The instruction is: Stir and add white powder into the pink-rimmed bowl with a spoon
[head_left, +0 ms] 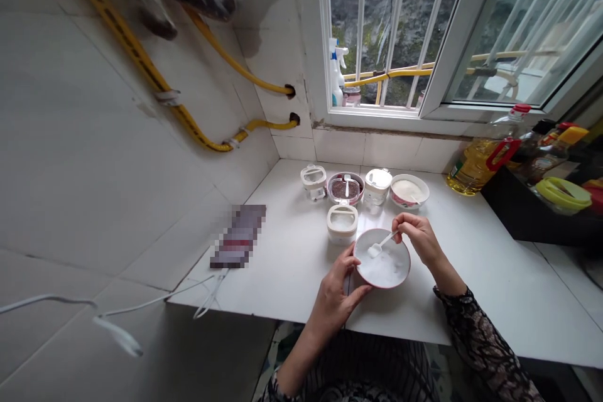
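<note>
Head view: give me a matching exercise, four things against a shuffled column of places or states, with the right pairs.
1. left hand
2. oil bottle
3. right hand
4. yellow pipe

A. fixed along the tiled wall
B. holds a white spoon
C. beside the black box
D. grips the bowl

Pairs: 1-D, 2-C, 3-B, 4-A
</note>
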A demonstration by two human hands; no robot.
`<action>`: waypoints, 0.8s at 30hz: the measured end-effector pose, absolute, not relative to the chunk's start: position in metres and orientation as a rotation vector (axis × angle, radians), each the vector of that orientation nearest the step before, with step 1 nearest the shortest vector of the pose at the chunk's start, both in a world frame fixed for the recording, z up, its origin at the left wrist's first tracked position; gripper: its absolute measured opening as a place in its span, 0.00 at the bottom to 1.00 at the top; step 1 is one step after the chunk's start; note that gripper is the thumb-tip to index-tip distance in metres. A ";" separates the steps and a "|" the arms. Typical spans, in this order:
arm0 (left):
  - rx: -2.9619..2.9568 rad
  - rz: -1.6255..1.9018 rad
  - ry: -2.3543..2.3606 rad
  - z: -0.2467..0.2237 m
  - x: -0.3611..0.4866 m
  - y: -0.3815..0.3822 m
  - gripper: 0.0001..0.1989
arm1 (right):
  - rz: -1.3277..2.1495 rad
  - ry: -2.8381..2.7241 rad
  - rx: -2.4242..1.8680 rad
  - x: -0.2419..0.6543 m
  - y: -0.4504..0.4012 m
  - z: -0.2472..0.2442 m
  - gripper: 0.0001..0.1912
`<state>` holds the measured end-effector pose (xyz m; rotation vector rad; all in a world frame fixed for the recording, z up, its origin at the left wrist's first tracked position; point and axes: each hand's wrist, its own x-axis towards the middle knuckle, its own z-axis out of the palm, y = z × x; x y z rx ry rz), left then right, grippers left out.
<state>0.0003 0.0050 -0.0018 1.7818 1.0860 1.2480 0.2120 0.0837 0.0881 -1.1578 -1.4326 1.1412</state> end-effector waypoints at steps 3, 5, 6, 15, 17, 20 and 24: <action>1.774 1.249 1.087 -0.001 0.000 0.005 0.16 | 1.185 -1.375 -1.140 0.212 0.084 0.090 0.06; 1.775 1.250 1.086 -0.001 0.000 0.005 0.16 | 1.201 -1.337 -1.136 0.212 0.083 0.090 0.05; 1.779 1.250 1.083 -0.001 -0.001 0.005 0.16 | 1.203 -1.321 -1.137 0.212 0.083 0.090 0.05; 1.772 1.259 1.082 -0.002 0.000 0.005 0.16 | 1.186 -1.318 -1.110 0.213 0.087 0.084 0.05; 1.764 1.261 1.079 -0.001 0.001 0.005 0.16 | 1.141 -1.346 -1.096 0.209 0.085 0.082 0.06; 1.765 1.259 1.078 -0.001 0.001 0.005 0.16 | 0.986 -1.437 -1.077 0.199 0.080 0.080 0.08; 1.784 1.270 1.084 -0.002 0.001 0.005 0.16 | 0.561 -1.759 -1.008 0.185 0.075 0.077 0.07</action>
